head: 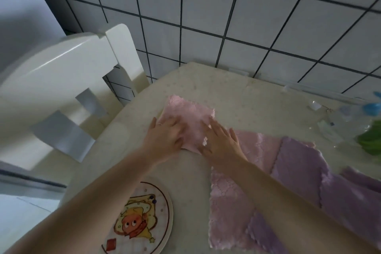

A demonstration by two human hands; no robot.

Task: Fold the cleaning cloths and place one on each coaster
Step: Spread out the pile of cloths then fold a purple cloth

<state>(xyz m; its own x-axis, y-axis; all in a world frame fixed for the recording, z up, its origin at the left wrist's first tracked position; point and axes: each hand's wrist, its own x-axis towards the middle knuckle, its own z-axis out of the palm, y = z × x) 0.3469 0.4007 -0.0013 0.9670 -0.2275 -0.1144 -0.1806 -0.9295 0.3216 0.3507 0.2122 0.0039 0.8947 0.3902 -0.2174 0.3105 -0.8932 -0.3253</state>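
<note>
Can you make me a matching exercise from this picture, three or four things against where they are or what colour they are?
Things:
1. folded cloth
2. round coaster
3. purple cloth
4. chair

Descriptions:
A. white, beside the table's left edge
B. pink, under both hands
C. cartoon print, near the left forearm
D. lying unfolded, right of the right arm

Pairs: 1-B, 2-C, 3-D, 4-A

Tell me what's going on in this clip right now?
A person presses both hands, left hand and right hand, flat on a folded pink cloth on the table. More cloths, pink and purple, lie unfolded to the right. A round cartoon coaster near the table's edge has no cloth on it yet.
</note>
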